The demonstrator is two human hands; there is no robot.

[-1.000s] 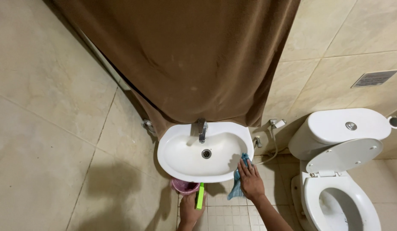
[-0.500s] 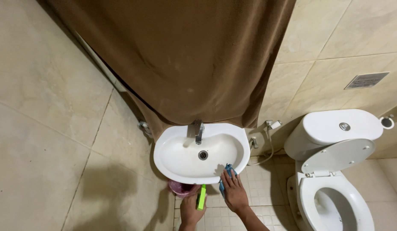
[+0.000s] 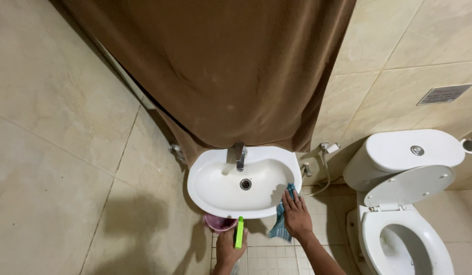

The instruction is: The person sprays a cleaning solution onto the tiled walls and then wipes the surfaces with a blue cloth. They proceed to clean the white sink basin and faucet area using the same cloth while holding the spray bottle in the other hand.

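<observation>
A white oval washbasin (image 3: 215, 196) with a chrome tap (image 3: 240, 156) hangs on the tiled wall. My right hand (image 3: 297, 214) presses a blue-green cloth (image 3: 281, 224) against the basin's front right rim, and the cloth hangs down below the edge. My left hand (image 3: 229, 249) is below the basin's front edge and grips a bright green stick-shaped thing (image 3: 239, 232), held upright. What kind of tool it is cannot be told.
A brown curtain (image 3: 220, 71) hangs behind the basin. A white toilet (image 3: 404, 214) with its lid raised stands at the right. A pink bucket (image 3: 219, 222) sits under the basin. A spray hose (image 3: 325, 168) hangs between basin and toilet. A vent (image 3: 443, 94) is set in the wall.
My right hand with the cloth slid left along the basin's front rim and then back to the right edge. The left hand stays put with the green thing.
</observation>
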